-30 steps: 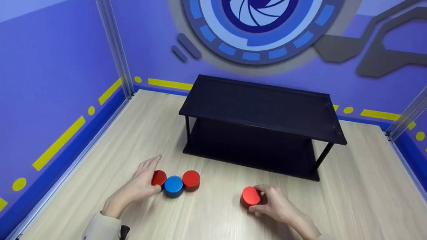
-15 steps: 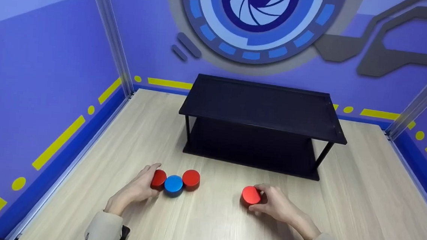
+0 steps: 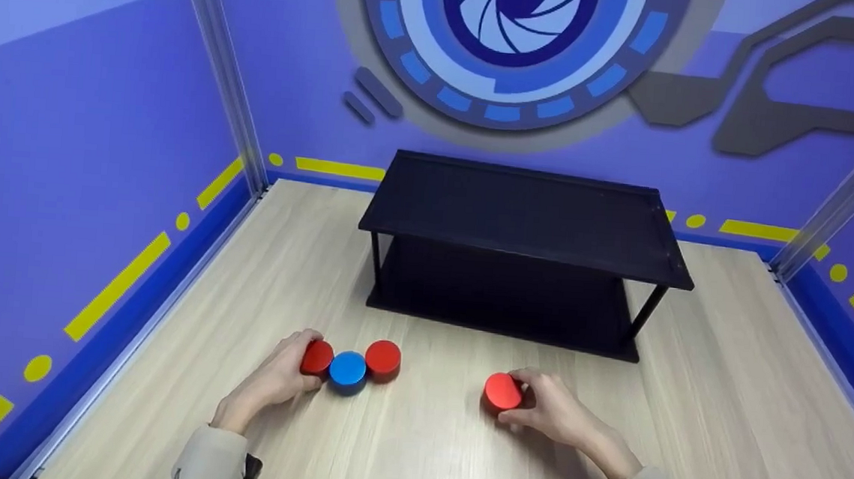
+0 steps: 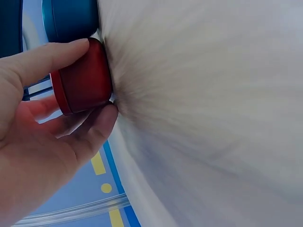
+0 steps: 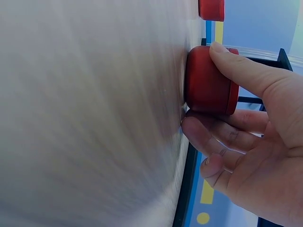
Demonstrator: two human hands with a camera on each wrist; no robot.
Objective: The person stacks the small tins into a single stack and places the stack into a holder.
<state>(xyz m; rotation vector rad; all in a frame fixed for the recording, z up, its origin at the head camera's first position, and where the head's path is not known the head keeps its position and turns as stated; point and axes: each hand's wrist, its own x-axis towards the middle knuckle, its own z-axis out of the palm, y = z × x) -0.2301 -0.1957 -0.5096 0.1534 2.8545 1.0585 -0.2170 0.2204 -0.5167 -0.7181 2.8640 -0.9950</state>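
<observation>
Head view: pinching the leftmost red round tin (image 3: 317,358) with the left hand (image 3: 278,374) and the lone red round tin (image 3: 501,393) with the right hand (image 3: 554,408), upright on the surface (image 3: 428,439) before the black two-tier shelf (image 3: 526,216). Could shove the blue round tin (image 3: 348,370), touching the leftmost one or nearly so, and the third red round tin (image 3: 383,359) askew by dragging sideways instead of lifting. Might slip, given smooth walls and a grip by fingertips mainly; might pull off just the apparent lid (image 5: 234,98) if pinched too high. In looks, squat and satin red, rounded at the foot, seamed near the top.
</observation>
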